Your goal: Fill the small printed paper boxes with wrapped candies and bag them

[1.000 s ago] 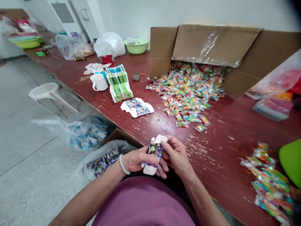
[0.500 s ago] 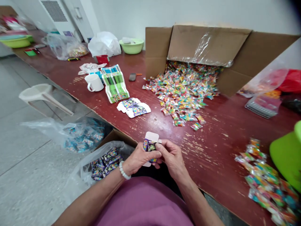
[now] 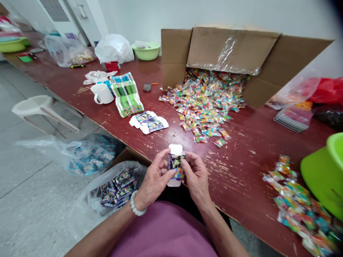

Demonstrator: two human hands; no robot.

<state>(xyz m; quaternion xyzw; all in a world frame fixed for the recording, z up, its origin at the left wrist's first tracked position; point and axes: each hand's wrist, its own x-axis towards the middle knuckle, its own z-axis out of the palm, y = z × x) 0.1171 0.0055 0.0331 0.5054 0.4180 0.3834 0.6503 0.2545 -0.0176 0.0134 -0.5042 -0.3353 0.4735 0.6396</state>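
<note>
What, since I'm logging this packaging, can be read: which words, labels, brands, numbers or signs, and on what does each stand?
No text can be read.
Small box: printed, but too small and blurred.
Purple-and-white flat cartons: too small.
Green flat cartons: too small.
Purple packets: too small.
Blue packets: too blurred.
Wrapped sweets: too small, if printed.
White mug: no lettering visible.

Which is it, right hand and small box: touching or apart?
Touching: the head view shows the right hand with its thumb on the front of the small box.
</note>
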